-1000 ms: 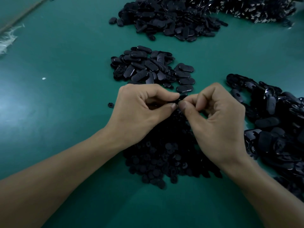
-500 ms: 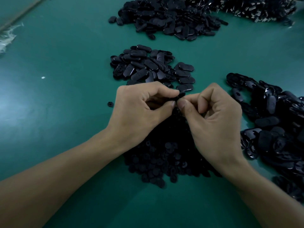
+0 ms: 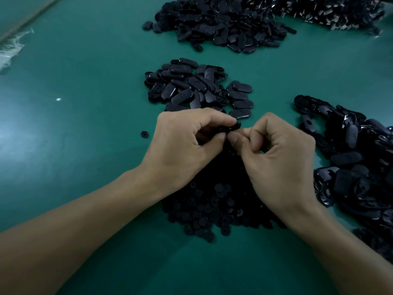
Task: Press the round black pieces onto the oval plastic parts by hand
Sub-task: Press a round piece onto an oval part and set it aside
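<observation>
My left hand (image 3: 182, 145) and my right hand (image 3: 276, 158) meet fingertip to fingertip over the middle of the green table. Between them they pinch one black oval plastic part (image 3: 232, 127), mostly hidden by the fingers; whether a round piece sits on it I cannot tell. Under both hands lies a heap of round black pieces (image 3: 212, 205). Just beyond the hands is a small pile of oval parts (image 3: 197, 88).
A long heap of oval parts (image 3: 361, 167) runs along the right side. A big pile of black parts (image 3: 223, 24) fills the far end. One stray round piece (image 3: 144, 134) lies left of my left hand. Crumpled clear plastic (image 3: 10, 50) sits at the far left edge.
Both hands have stayed together, shifting only slightly, with the fingertips still working the same small part.
</observation>
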`<control>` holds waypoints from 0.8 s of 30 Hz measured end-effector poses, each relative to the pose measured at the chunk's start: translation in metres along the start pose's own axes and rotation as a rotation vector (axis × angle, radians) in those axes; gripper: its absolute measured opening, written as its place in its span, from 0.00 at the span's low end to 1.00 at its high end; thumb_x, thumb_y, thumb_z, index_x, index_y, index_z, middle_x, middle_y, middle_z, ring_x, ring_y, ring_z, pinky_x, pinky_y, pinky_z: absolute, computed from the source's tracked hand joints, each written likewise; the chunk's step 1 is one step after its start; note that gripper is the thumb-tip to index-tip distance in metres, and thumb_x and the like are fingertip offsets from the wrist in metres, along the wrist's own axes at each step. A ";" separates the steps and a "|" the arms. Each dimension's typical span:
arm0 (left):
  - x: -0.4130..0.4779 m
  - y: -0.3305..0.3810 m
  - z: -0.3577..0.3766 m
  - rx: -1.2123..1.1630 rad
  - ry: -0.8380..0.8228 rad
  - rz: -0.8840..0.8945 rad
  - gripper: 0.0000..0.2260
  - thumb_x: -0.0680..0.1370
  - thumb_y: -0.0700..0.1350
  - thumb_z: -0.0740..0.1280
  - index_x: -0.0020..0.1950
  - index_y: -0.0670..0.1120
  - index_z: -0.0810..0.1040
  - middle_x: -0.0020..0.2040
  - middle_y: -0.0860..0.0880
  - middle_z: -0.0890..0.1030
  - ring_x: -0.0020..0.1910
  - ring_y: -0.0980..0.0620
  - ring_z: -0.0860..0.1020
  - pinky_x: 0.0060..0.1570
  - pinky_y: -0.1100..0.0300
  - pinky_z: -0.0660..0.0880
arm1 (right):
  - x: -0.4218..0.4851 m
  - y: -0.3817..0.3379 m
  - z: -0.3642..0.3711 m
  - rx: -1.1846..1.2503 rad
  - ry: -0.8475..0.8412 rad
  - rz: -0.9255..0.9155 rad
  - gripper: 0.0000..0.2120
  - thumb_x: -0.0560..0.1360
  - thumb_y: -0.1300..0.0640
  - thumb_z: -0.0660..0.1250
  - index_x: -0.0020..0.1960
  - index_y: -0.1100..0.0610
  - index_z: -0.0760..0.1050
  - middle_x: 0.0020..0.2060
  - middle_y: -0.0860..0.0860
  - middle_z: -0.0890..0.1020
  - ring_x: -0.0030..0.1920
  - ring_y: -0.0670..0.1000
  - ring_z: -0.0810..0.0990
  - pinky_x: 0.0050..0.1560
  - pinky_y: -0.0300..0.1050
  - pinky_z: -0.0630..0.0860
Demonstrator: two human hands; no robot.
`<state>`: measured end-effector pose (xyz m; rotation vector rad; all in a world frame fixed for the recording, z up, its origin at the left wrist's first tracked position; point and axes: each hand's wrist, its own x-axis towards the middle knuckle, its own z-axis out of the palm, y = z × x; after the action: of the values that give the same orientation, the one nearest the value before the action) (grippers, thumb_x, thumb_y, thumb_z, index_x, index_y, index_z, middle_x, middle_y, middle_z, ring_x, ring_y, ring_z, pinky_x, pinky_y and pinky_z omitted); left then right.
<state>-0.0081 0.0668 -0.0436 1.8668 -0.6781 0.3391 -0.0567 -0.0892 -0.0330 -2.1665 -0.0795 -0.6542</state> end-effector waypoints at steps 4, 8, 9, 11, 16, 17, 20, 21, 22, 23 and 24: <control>0.002 0.001 0.000 0.114 0.026 0.088 0.11 0.74 0.34 0.73 0.55 0.42 0.85 0.49 0.58 0.82 0.48 0.63 0.82 0.52 0.69 0.78 | -0.001 0.001 0.001 -0.004 -0.003 -0.002 0.18 0.74 0.61 0.74 0.34 0.56 0.65 0.30 0.58 0.79 0.36 0.61 0.83 0.31 0.53 0.76; 0.003 0.001 -0.001 0.133 0.010 0.130 0.10 0.75 0.35 0.74 0.55 0.42 0.85 0.50 0.57 0.82 0.51 0.62 0.82 0.53 0.70 0.77 | 0.003 0.003 -0.003 0.190 -0.048 0.144 0.19 0.73 0.61 0.75 0.34 0.53 0.65 0.33 0.57 0.83 0.37 0.56 0.85 0.36 0.58 0.81; 0.003 0.001 -0.002 0.124 0.005 0.137 0.10 0.75 0.35 0.74 0.55 0.42 0.85 0.51 0.57 0.82 0.51 0.62 0.82 0.54 0.70 0.76 | 0.005 0.004 -0.005 0.273 -0.066 0.166 0.20 0.72 0.62 0.76 0.34 0.51 0.65 0.34 0.56 0.84 0.37 0.54 0.85 0.37 0.54 0.82; 0.003 0.001 -0.002 0.102 -0.011 0.151 0.09 0.76 0.36 0.73 0.55 0.42 0.84 0.50 0.58 0.82 0.51 0.63 0.81 0.54 0.70 0.76 | 0.008 0.005 -0.009 0.435 -0.112 0.177 0.21 0.70 0.65 0.77 0.35 0.52 0.65 0.35 0.53 0.86 0.34 0.49 0.85 0.36 0.43 0.81; 0.002 -0.001 -0.001 0.020 -0.050 0.123 0.09 0.77 0.39 0.73 0.57 0.43 0.83 0.50 0.60 0.81 0.50 0.64 0.82 0.52 0.65 0.79 | 0.010 0.006 -0.016 0.578 -0.181 0.161 0.18 0.67 0.62 0.76 0.37 0.56 0.65 0.31 0.50 0.85 0.29 0.46 0.81 0.33 0.38 0.78; 0.002 -0.001 -0.002 -0.002 -0.057 0.114 0.09 0.77 0.39 0.73 0.57 0.44 0.82 0.50 0.61 0.81 0.49 0.64 0.82 0.51 0.65 0.79 | 0.011 0.007 -0.017 0.567 -0.179 0.165 0.17 0.66 0.61 0.77 0.37 0.55 0.66 0.31 0.51 0.84 0.28 0.47 0.81 0.32 0.38 0.77; 0.002 0.000 -0.001 -0.034 -0.073 0.109 0.10 0.77 0.40 0.72 0.57 0.50 0.79 0.50 0.62 0.81 0.49 0.66 0.81 0.50 0.69 0.77 | 0.012 0.010 -0.019 0.503 -0.177 0.168 0.15 0.65 0.56 0.79 0.38 0.54 0.72 0.29 0.53 0.82 0.27 0.47 0.79 0.32 0.36 0.76; 0.002 0.000 -0.002 -0.040 -0.079 0.107 0.11 0.77 0.40 0.72 0.57 0.51 0.79 0.50 0.63 0.81 0.49 0.67 0.81 0.50 0.70 0.76 | 0.013 0.011 -0.020 0.478 -0.185 0.161 0.14 0.65 0.55 0.79 0.40 0.54 0.74 0.29 0.53 0.82 0.27 0.46 0.79 0.32 0.36 0.76; 0.002 0.000 -0.001 -0.049 -0.086 0.102 0.11 0.78 0.40 0.72 0.57 0.51 0.78 0.50 0.63 0.81 0.49 0.67 0.81 0.50 0.70 0.76 | 0.013 0.013 -0.020 0.451 -0.195 0.152 0.13 0.65 0.54 0.79 0.42 0.53 0.76 0.30 0.54 0.82 0.27 0.45 0.78 0.32 0.36 0.75; 0.001 0.000 -0.001 -0.063 -0.095 0.094 0.11 0.78 0.40 0.72 0.57 0.52 0.78 0.50 0.63 0.81 0.48 0.67 0.81 0.50 0.70 0.77 | 0.013 0.014 -0.020 0.424 -0.206 0.141 0.12 0.65 0.54 0.79 0.43 0.53 0.79 0.30 0.55 0.82 0.27 0.44 0.77 0.32 0.36 0.74; 0.001 0.001 -0.001 -0.084 -0.106 0.083 0.11 0.78 0.40 0.72 0.57 0.52 0.78 0.50 0.63 0.81 0.47 0.66 0.82 0.49 0.69 0.77 | 0.013 0.015 -0.020 0.402 -0.217 0.126 0.11 0.66 0.53 0.79 0.44 0.52 0.80 0.30 0.56 0.81 0.28 0.44 0.76 0.32 0.36 0.73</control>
<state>-0.0076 0.0676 -0.0419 1.7892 -0.8313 0.2627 -0.0497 -0.1167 -0.0274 -1.8272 -0.1735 -0.2975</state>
